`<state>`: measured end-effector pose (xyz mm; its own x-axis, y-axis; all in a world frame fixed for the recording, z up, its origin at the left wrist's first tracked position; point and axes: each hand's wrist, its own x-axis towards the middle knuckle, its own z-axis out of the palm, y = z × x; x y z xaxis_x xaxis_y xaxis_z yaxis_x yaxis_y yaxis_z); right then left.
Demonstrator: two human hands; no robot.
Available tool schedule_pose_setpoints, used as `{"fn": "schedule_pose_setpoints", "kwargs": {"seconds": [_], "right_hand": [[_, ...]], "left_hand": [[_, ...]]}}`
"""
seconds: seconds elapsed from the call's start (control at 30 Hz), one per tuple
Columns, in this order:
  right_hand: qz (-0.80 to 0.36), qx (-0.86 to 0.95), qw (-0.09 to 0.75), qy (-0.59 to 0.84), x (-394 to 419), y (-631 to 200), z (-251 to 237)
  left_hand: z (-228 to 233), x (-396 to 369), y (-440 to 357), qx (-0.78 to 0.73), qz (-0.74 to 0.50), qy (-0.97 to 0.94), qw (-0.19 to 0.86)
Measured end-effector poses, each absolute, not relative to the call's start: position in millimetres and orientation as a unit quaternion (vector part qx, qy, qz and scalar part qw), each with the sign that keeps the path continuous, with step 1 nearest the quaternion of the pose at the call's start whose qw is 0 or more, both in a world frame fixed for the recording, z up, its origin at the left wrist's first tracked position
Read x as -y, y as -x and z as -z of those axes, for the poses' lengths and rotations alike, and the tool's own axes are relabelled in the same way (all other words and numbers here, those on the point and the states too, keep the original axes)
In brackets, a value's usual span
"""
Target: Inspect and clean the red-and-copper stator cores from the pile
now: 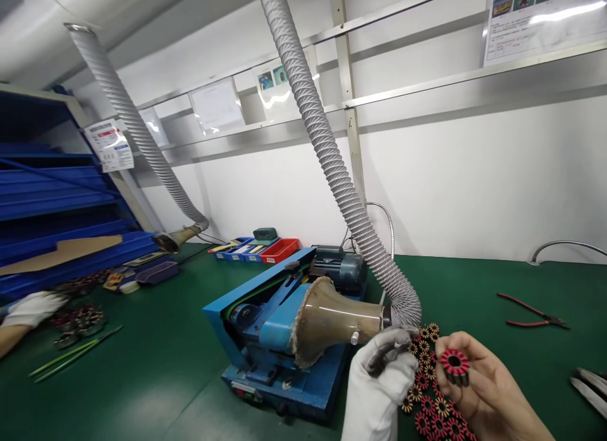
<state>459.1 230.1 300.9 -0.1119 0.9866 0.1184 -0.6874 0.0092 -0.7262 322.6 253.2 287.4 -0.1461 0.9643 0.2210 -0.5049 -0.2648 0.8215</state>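
My right hand (493, 384), bare, pinches a small motor stator core (455, 363) with a red toothed face, a round centre hole and dark sides. My left hand (386, 368) wears a white glove with blackened fingertips. Its fingers are curled together beside a pile of stator cores (439, 424), some red-faced and some tan-faced. Whatever the left fingers hold, if anything, is hidden. Left of this hand stands a blue belt grinding machine (279, 314), with a brownish suction funnel (332, 317) against its front end.
A grey ribbed hose (327, 143) rises from the funnel. Red-handled pliers (535, 314) lie at right on the green table (165, 378). At far left, a co-worker's gloved hand (35, 308) is near dark parts and green-handled tweezers (76, 355). Small bins (279, 251) stand behind the machine.
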Motion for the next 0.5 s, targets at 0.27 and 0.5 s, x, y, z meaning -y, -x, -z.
{"fn": "schedule_pose_setpoints", "kwargs": {"seconds": [0.27,0.5], "right_hand": [[-0.674,0.298,0.628,0.249,-231.8,-472.2,-298.9],[-0.677,0.295,0.640,0.211,-232.0,-461.4,-294.8]], "left_hand": [[-301.5,-239.8,-321.1,-0.261,-0.701,-0.384,0.541],[-289.8,-232.6,-326.8,-0.312,-0.685,-0.551,0.360]]}}
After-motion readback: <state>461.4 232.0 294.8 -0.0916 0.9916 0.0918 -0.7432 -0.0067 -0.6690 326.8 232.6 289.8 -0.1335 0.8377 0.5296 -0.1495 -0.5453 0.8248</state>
